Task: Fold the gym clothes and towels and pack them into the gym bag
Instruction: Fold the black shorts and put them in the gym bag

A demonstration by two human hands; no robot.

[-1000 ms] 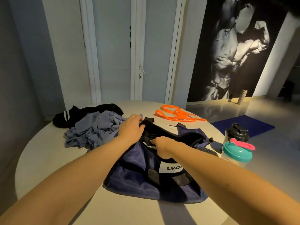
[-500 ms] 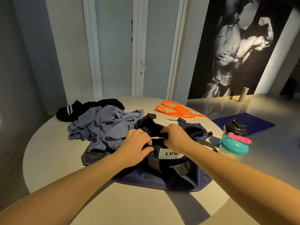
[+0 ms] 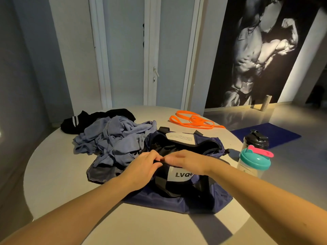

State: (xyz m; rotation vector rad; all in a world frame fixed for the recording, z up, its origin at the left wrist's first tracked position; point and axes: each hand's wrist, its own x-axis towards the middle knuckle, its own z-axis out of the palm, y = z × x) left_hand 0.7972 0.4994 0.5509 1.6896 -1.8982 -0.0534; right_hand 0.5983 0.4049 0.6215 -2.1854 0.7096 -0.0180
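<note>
A navy gym bag (image 3: 185, 197) with black straps and a white label lies on the round table, its top gaping. My left hand (image 3: 141, 169) and my right hand (image 3: 187, 160) meet at the near edge of the opening, fingertips pinching the bag's rim or zipper; the exact hold is hidden. A crumpled pile of blue-grey clothes and towel (image 3: 115, 138) lies left of the bag and partly over its end. A black garment with white stripes (image 3: 85, 121) sits behind the pile.
Orange resistance bands (image 3: 191, 121) lie at the table's far side. Two shaker bottles stand right of the bag: a black-lidded one (image 3: 255, 140) and a teal-lidded one (image 3: 254, 163). The round table (image 3: 58, 174) has bare surface front left. A blue mat (image 3: 276, 135) is on the floor.
My left hand left the clothes pile and came to the bag's near rim, meeting my right hand at the middle. The bag's opening has spread wider and a white inner tag shows.
</note>
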